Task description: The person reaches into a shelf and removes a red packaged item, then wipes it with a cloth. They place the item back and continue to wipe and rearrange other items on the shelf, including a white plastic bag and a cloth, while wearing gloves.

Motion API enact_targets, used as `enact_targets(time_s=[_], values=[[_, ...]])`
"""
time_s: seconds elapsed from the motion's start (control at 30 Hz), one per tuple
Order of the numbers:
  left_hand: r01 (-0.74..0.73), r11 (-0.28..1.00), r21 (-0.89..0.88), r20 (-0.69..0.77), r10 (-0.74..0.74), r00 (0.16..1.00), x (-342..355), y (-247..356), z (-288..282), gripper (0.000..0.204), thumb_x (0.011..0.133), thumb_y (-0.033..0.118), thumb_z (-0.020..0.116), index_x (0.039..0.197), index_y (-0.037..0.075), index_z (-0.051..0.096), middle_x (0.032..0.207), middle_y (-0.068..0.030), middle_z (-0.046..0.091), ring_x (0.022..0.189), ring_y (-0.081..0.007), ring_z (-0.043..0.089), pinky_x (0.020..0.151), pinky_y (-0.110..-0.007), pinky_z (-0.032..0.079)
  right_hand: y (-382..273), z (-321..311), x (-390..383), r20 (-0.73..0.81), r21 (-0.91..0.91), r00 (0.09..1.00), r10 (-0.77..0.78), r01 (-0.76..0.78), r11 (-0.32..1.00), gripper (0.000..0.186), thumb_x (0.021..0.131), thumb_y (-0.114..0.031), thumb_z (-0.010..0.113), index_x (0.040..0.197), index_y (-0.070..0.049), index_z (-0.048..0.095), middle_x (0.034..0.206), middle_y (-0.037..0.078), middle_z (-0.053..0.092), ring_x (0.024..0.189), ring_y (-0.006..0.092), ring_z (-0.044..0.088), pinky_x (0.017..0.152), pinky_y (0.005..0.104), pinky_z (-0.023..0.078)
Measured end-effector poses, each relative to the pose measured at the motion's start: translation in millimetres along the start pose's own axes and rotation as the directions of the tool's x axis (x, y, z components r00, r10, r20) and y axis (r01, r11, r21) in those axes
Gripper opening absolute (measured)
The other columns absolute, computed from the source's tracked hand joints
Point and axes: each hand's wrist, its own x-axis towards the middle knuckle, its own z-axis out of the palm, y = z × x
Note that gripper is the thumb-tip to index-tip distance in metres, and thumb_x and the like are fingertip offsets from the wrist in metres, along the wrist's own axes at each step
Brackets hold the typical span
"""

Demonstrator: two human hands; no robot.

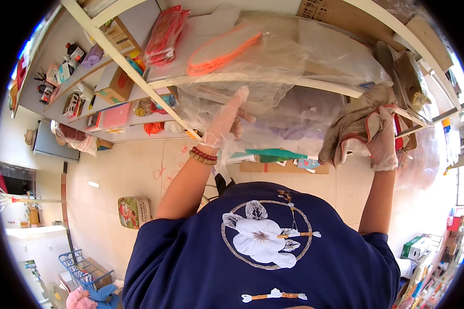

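Cloth (340, 126) in your right hand (384, 138) at a crowded shelf (319, 83)

Your right hand, at the right of the frame, has its gloved fingers closed on the grey-brown, red-edged cloth, which hangs down in front of the shelf. Your left hand (231, 119), gloved too, is near the centre; its fingers are spread, the index pointing up, with nothing visible in them. It is beside the clear plastic (273, 56) spilling over the shelf's front edge; you cannot tell whether it touches.

Across the top of the frame, the shelf carries orange-edged insoles (224, 50), with red packs (165, 37) to their left. At upper left, side shelves (62, 100) hold boxes, bottles and a purple roll (92, 55). Below lies a pale tiled floor (105, 170). At lower left, a blue rack (82, 268) stands just beside a person (85, 297) in pink and blue. A white-and-green box (415, 247) sits at lower right.
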Motion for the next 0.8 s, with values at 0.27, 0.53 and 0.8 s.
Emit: enact_targets(time_s=[0.27, 0.53, 0.8], values=[[-0.106, 0.992, -0.072, 0.079, 0.112, 0.991, -2.1, -14.8, -11.6, 0.030, 0.082, 0.028, 0.053, 0.090, 0.001, 0.061, 0.076, -0.0096, 0.063, 0.042, -0.0108, 0.044, 0.038, -0.025, 0.035, 15.2, -80.6, -9.7, 0.337, 0.100, 0.922, -0.191, 0.166, 0.981, 0.029, 0.079, -0.001, 0.053, 0.106, -0.010, 0.050, 0.105, 0.007, 0.055, 0.100, 0.0212, 0.055, 0.089, 0.0298, 0.046], [-0.085, 0.992, -0.096, 0.004, 0.086, 0.996, -7.4, -14.3, -0.9, 0.034, 0.081, 0.033, 0.063, 0.094, 0.001, 0.062, 0.072, -0.0070, 0.061, 0.045, -0.0085, 0.044, 0.038, -0.022, 0.037, 16.5, -52.7, -27.4, 0.506, -0.280, 0.820, -0.268, 0.450, 0.848, 0.043, 0.075, -0.002, 0.052, 0.117, -0.006, 0.048, 0.116, 0.007, 0.053, 0.113, 0.0238, 0.049, 0.100, 0.0390, 0.037], [-0.190, 0.975, -0.114, 0.044, 0.196, 0.980, -27.0, -11.5, 7.0, 0.029, 0.084, 0.034, 0.062, 0.078, 0.006, 0.058, 0.066, -0.0025, 0.056, 0.046, -0.0098, 0.048, 0.038, -0.022, 0.034, 86.7, -34.4, 8.3, 0.598, 0.538, 0.791, -0.130, -0.276, 0.796, 0.047, 0.082, -0.017, 0.059, 0.125, -0.005, 0.045, 0.129, 0.008, 0.047, 0.121, 0.0243, 0.043, 0.104, 0.0409, 0.033]])
